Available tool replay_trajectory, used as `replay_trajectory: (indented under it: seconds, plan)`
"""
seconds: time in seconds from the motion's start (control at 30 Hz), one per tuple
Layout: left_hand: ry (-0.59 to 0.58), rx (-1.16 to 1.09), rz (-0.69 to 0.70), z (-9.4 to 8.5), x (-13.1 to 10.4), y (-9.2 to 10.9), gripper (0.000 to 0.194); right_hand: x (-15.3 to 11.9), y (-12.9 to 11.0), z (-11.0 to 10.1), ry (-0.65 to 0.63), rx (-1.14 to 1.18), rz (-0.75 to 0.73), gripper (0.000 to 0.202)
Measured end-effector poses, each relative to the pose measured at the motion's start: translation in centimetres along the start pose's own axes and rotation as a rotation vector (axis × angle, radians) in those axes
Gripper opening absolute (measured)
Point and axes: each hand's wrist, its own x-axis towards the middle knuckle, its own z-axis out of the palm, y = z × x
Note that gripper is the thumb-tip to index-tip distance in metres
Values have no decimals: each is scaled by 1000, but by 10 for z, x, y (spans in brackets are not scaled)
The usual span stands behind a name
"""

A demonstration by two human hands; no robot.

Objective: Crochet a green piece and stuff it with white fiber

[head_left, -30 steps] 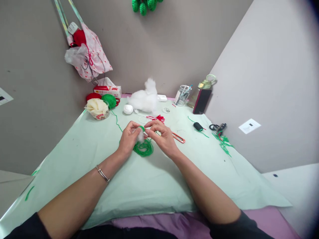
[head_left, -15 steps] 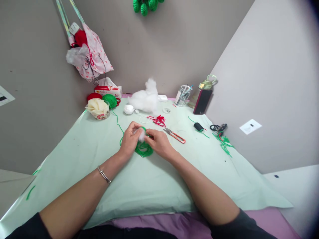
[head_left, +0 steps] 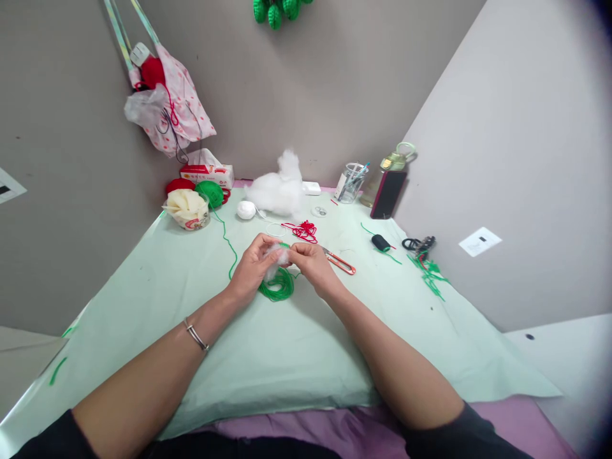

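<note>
Between my hands is a tuft of white stuffing (head_left: 273, 270) beside a small green piece (head_left: 284, 245), mostly hidden by fingers. My left hand (head_left: 252, 264) is closed around the tuft, thumb on top. My right hand (head_left: 312, 262) pinches at the right side of the tuft and the green piece; what exactly lies in its fingertips is hard to make out. Just below, a loose coil of green yarn (head_left: 277, 290) lies on the table. Orange-handled thread snips (head_left: 342, 262) lie right of my right hand, their blades partly behind it.
Behind my hands are tangled red yarn (head_left: 306, 231), a white yarn ball (head_left: 246, 210) and a stuffing pile (head_left: 277, 191). A tub (head_left: 187, 211) and green ball (head_left: 209, 194) stand left. A glass jar (head_left: 352, 183), phone (head_left: 389, 195) and black thread spool (head_left: 381, 242) are on the right.
My right hand has shifted slightly up and right, now covering the snips' blade tips. The white tuft spreads further between my hands, and more of the green coil shows.
</note>
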Motion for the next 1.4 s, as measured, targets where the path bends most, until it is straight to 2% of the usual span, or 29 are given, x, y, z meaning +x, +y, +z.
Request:
replay_trajectory:
  seconds: [0.2, 0.33, 0.47, 0.73, 0.9, 1.0, 1.1, 1.3, 1.4]
  plan:
    - [8, 17, -48, -3, 1, 0, 42, -5, -6, 0, -33, -71, -69, 26]
    - [80, 36, -28, -5, 2, -1, 31, -13, -10, 5, -70, -159, -128, 25]
    - [109, 43, -12, -4, 1, -3, 26, -13, -6, 10, -62, -165, -122, 21]
    - [35, -10, 10, 3, -3, 6, 32, 0, -3, 2, -22, -17, -49, 24]
    - [-15, 11, -12, 2, 0, 6, 39, -1, -5, -4, -25, -56, -46, 32]
    - [-15, 31, -26, -1, 2, 3, 41, -1, -4, -6, -43, -127, -77, 30]
    - [34, 61, -6, -3, 3, 0, 36, -4, -4, -2, -42, -239, -125, 25]
    - [194, 154, 101, -9, 7, -4, 21, -17, -4, 22, -9, -431, -207, 18]
    - [224, 169, 131, -10, 7, -5, 20, -17, -7, 21, -9, -447, -244, 21]
